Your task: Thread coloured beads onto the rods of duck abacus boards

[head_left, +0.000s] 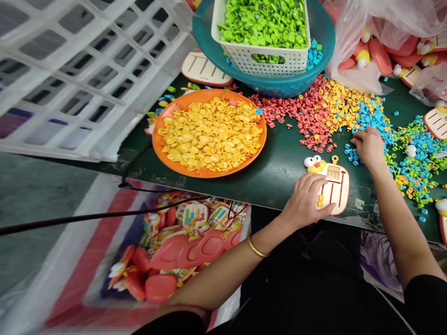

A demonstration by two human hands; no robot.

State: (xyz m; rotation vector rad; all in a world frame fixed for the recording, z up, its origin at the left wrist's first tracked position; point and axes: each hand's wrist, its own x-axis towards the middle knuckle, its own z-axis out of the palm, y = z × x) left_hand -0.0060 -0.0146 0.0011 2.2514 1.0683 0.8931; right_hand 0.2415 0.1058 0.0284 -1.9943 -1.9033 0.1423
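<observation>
Nearest, at the lower left of the frame, a bag of red toy parts [181, 246] below the table edge. Just above it, right of centre, the left hand [304, 201] with a gold bangle [256, 249] at the wrist: lies on the left part of a toy board [335, 186], fingers nearly flat and a little spread on top, not curled round it. Board flat on the dark green table [279, 170] close to its near edge, a duck head [314, 164] at its upper left corner. Slightly farther and to the right, the right hand [368, 146], knuckles up, fingers bent down into a heap of blue beads [372, 118]; fingertips hidden, so pinching or not cannot be told. Beyond it, red beads [303, 116] and yellow beads [340, 100] spread side by side. Left of centre, an orange plate [158, 139] heaped with yellow pieces [209, 135]. Farther up, top centre, a teal bowl [323, 44] holding a white basket [265, 60] of green pieces [261, 21]. Upper left, a white crate [70, 70].
</observation>
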